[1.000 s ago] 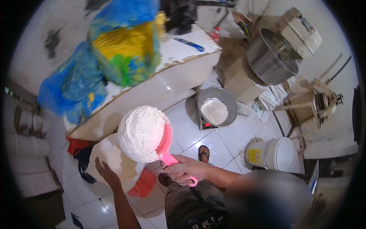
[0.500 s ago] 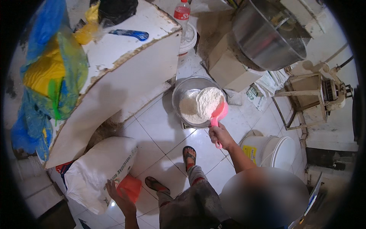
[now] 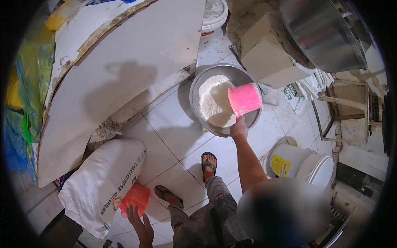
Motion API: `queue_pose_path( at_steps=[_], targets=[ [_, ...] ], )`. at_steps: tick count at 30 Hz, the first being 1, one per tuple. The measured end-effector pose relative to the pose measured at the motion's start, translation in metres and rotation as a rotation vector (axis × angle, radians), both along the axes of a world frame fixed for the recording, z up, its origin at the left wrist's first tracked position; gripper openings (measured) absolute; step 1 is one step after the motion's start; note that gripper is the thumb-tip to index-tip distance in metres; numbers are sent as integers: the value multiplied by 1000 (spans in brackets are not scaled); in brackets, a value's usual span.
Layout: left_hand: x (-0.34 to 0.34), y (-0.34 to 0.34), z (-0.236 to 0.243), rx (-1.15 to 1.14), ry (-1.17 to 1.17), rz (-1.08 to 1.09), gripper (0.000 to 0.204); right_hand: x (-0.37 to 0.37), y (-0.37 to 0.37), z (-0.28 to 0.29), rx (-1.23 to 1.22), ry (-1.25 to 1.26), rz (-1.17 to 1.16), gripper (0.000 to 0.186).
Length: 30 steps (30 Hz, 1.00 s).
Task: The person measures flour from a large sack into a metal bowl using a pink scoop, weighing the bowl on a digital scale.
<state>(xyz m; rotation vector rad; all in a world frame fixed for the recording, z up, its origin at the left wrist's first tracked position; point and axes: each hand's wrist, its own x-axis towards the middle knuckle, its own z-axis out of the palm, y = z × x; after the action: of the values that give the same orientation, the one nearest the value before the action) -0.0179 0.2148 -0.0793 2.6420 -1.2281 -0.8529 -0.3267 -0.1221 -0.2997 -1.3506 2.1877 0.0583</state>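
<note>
My right hand (image 3: 239, 129) grips the handle of a pink scoop (image 3: 245, 98), which is tipped over a round metal bowl (image 3: 197, 108) on the floor. Pale flour (image 3: 216, 99) lies heaped in the bowl, right against the scoop's mouth. Down at the lower left, my left hand (image 3: 140, 226) has its fingers spread and holds nothing. It is beside a red plastic bag (image 3: 136, 199) and a large white sack (image 3: 103, 182) that lies on its side; whether the fingertips touch the red bag I cannot tell.
A white counter with a chipped edge (image 3: 124, 74) curves along the left. To the right lie a white bucket on its side (image 3: 295, 163) and a metal stand (image 3: 343, 107). A big steel mixing bowl (image 3: 322, 33) stands at the upper right. My sandalled feet are on the tiled floor (image 3: 165, 136).
The scoop, earlier upright and full of flour, is now tipped over, and its flour is in the bowl. The view has shifted closer to the bowl. My left hand stays near the sack.
</note>
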Motion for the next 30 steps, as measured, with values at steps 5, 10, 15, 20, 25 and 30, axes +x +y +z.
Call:
queue_pose_path(
  at_steps=[5,10,15,20,25,30],
  targets=[
    [2,6,4,27,5,16,41,11,13,2,4,31,-31,28],
    [8,22,3,20,-19,16,41,10,22,4,15,60,-79,31],
    [9,40,3,44,-10,58,41,-4,24,4,-15,66,-10,34],
    [5,55,-8,23,-15,77,40,-13,17,-5,1,78,-8,33],
    [11,77,-5,14,-14,125,38,-5,13,23,-30,60,1,33],
    [28,116,-3,14,102,446,35,-18,14,49,-103,-166,-184,29]
  ],
)
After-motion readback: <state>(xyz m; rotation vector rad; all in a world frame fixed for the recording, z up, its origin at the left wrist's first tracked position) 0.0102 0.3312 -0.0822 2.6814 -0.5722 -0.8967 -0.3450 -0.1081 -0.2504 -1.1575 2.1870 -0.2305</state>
